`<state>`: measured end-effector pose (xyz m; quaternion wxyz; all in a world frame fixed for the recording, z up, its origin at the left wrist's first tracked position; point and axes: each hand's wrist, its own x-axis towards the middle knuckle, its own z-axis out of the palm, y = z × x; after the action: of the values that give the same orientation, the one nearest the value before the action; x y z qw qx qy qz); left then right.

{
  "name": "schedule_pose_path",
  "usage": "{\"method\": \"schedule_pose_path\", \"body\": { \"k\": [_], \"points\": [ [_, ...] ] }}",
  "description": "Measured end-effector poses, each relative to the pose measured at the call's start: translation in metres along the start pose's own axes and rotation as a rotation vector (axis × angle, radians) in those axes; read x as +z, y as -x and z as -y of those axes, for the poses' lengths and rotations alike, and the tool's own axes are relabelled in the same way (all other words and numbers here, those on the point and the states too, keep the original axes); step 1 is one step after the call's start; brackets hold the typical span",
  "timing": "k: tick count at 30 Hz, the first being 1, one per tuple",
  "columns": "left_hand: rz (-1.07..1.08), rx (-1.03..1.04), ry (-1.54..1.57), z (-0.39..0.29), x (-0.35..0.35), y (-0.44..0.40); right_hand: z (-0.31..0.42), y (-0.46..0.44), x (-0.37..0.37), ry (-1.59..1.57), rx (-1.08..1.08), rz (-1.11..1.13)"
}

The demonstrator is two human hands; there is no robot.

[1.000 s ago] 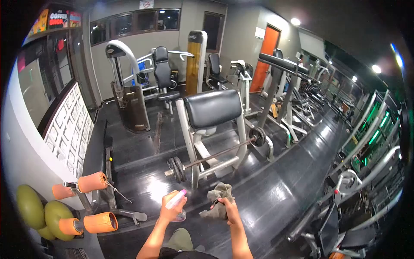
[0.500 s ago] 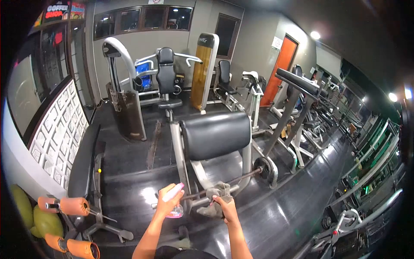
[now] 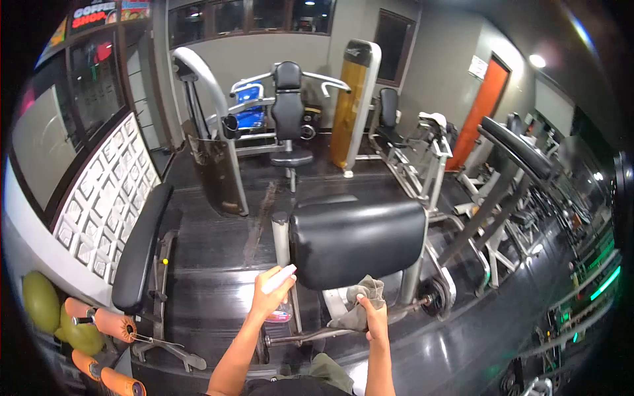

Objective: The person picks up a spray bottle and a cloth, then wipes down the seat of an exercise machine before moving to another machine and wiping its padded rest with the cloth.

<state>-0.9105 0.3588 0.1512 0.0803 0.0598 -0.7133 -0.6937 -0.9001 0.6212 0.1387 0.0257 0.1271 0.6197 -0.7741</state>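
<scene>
My left hand [image 3: 265,298] is wrapped round a spray bottle with a white head [image 3: 279,279]; pinkish liquid shows in its clear lower part, below my fingers. In my right hand [image 3: 376,319] a crumpled grey-green cloth [image 3: 355,313] is gripped, its loose end hanging to the left. Just beyond both hands stands a bench with a wide black pad [image 3: 360,241]. A barbell [image 3: 300,339] lies low across it, with a dark plate [image 3: 434,295] at the right end. Neither hand visibly touches the pad.
To the left are a long black bench [image 3: 140,254] and orange foam rollers [image 3: 115,325] beside green balls [image 3: 41,300]. A seated press machine [image 3: 288,119] stands ahead. More machines and an orange door [image 3: 479,115] are on the right.
My view has shifted forward and left, so the black pad appears nearer. Both hands have come closer to it, still holding the spray bottle and the cloth.
</scene>
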Motion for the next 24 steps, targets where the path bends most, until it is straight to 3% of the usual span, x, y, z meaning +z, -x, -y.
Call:
{"method": "schedule_pose_path", "body": {
  "k": [7,12,24],
  "points": [
    [-0.051,-0.018,-0.125,0.008,0.005,-0.078,0.014,-0.127,0.017,-0.016,0.068,0.339],
    [-0.128,-0.097,-0.126,0.016,0.013,-0.12,0.017,-0.173,0.036,-0.016,0.074,0.412],
    [-0.078,-0.195,-0.232,0.036,0.0,-0.171,0.008,-0.191,0.05,0.023,0.137,0.308]
  ]
}}
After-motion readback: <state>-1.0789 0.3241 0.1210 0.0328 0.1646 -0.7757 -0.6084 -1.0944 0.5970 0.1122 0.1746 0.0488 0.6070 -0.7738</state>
